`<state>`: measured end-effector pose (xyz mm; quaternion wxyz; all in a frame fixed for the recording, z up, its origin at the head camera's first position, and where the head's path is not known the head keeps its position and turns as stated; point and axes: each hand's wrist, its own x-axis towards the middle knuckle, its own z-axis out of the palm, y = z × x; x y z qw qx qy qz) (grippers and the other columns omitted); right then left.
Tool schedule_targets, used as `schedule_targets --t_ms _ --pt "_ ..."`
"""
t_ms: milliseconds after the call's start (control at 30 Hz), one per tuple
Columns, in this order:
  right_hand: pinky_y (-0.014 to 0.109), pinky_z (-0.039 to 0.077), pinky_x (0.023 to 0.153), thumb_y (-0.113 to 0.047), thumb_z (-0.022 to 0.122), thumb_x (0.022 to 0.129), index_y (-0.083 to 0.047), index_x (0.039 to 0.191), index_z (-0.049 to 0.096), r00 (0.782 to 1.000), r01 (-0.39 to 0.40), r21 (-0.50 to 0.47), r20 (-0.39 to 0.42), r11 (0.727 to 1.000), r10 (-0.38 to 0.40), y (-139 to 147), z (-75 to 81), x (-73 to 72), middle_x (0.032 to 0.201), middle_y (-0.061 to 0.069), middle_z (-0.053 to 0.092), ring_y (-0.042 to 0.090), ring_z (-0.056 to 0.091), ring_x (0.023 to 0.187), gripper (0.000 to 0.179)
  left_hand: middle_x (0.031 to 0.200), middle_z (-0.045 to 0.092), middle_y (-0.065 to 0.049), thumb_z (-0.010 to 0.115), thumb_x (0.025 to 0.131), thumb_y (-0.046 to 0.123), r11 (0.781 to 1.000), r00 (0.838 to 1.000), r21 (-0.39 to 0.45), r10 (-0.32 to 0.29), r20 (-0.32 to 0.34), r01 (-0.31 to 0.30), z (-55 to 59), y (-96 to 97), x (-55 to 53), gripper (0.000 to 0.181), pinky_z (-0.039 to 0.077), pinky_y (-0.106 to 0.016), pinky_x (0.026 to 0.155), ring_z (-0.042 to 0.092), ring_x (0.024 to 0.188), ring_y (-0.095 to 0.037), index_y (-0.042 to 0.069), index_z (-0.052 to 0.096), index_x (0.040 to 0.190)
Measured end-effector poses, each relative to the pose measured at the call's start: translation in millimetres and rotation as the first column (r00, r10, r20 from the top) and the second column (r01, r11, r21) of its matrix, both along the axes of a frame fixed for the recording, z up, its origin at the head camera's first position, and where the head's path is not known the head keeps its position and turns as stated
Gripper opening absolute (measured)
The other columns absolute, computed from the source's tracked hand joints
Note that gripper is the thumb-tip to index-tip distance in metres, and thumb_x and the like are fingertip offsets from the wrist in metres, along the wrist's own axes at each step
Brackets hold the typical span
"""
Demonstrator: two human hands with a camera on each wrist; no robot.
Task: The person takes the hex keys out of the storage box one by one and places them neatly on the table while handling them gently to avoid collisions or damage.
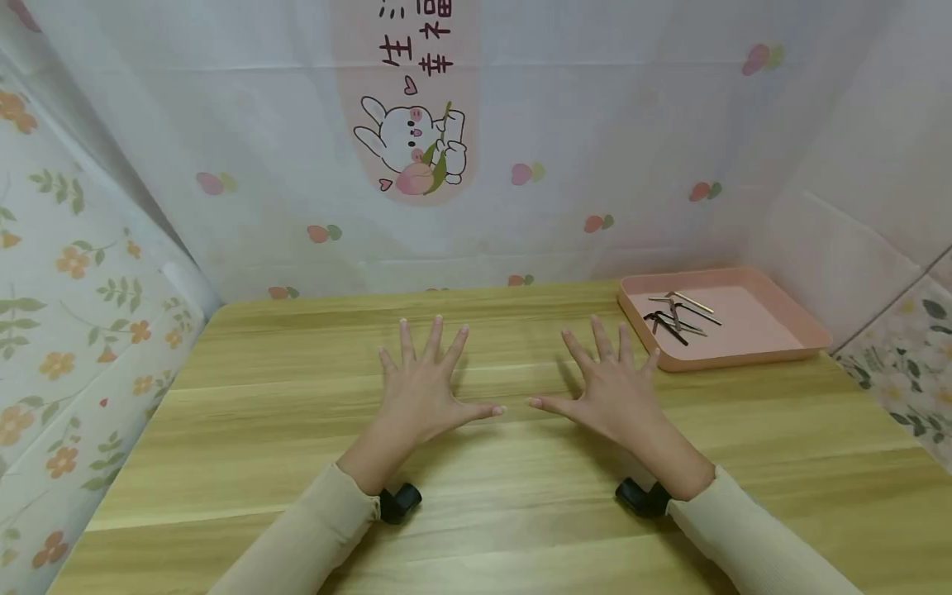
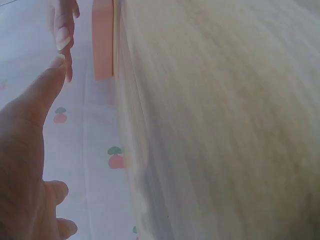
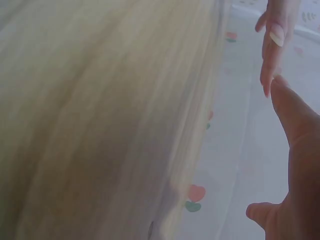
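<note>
My left hand point(image 1: 421, 398) hovers over the wood-grain table point(image 1: 297, 463), palm down, fingers spread and straight, holding nothing. Opposite it, my right hand point(image 1: 616, 395) is held the same way, with its thumb pointing at the left thumb across a small gap. Nearest to the right hand is a pink tray point(image 1: 744, 359) at the table's back right. Several hex keys point(image 1: 680, 318), some dark and some metallic, lie together in the tray's left part. Each wrist view shows its own hand's thumb large at the side, raised above the tabletop.
A white curtain point(image 1: 558, 124) with a rabbit print hangs along the table's back edge. Flowered cloth point(image 1: 67, 330) covers the left side, and more cloth point(image 1: 922, 364) hangs at the right. Black wrist mounts point(image 1: 402, 502) show under both sleeves.
</note>
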<state>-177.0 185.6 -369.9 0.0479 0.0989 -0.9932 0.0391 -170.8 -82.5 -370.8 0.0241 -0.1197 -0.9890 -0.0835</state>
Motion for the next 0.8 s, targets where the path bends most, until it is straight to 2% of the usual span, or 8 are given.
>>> schedule_targets --t_ms 200,333,433,667,800 --pt "0.090 0.010 0.103 -0.093 0.051 0.073 -0.024 0.161 0.028 1.000 0.002 -0.010 -0.021 1.000 -0.002 11.7 0.7 0.8 0.168 0.025 0.014 0.061 0.010 0.150 0.114 0.172 0.004 -0.010 0.047 0.068 0.098 0.999 1.000 -0.037 0.008 0.003 -0.008 0.6 7.1 -1.0 0.120 0.017 -0.081 0.112 -0.003 0.152 -0.056 0.036 0.009 0.163" --pt "0.090 0.014 0.101 -0.093 0.052 0.073 -0.024 0.161 0.029 1.000 0.012 0.004 -0.028 1.000 -0.011 24.1 1.8 2.1 0.167 0.027 0.015 0.061 0.007 0.150 0.113 0.172 0.005 -0.008 0.046 0.066 0.100 0.999 1.000 -0.033 0.011 -0.009 -0.012 -0.6 18.6 -2.6 0.122 0.018 -0.080 0.112 -0.003 0.153 -0.055 0.036 0.011 0.163" --pt "0.090 0.012 0.101 -0.092 0.051 0.074 -0.023 0.160 0.031 0.999 0.018 0.006 -0.031 1.000 -0.018 32.6 1.6 2.1 0.166 0.028 0.016 0.063 0.007 0.149 0.112 0.172 0.006 -0.007 0.045 0.066 0.101 0.999 1.000 -0.029 0.012 -0.013 -0.013 -0.9 28.9 -5.1 0.122 0.018 -0.080 0.113 -0.004 0.153 -0.054 0.036 0.012 0.163" --pt "0.091 0.012 0.100 -0.087 0.054 0.078 -0.021 0.160 0.031 0.999 0.015 -0.033 -0.043 0.999 -0.017 52.3 -1.8 2.0 0.166 0.029 0.015 0.065 0.009 0.147 0.108 0.172 0.005 -0.007 0.042 0.066 0.102 0.998 0.999 -0.053 -0.030 0.038 0.032 -2.7 53.4 -10.0 0.121 0.016 -0.079 0.114 -0.006 0.153 -0.053 0.038 0.007 0.163" --pt "0.091 0.013 0.100 -0.084 0.056 0.079 -0.020 0.161 0.029 0.999 0.012 -0.024 -0.053 1.000 -0.013 66.6 1.3 0.4 0.164 0.032 0.019 0.065 0.008 0.147 0.107 0.172 0.006 -0.007 0.044 0.067 0.101 0.998 0.995 -0.020 -0.062 0.076 0.064 -6.2 69.5 -10.4 0.120 0.017 -0.078 0.115 -0.003 0.154 -0.053 0.038 0.009 0.163"
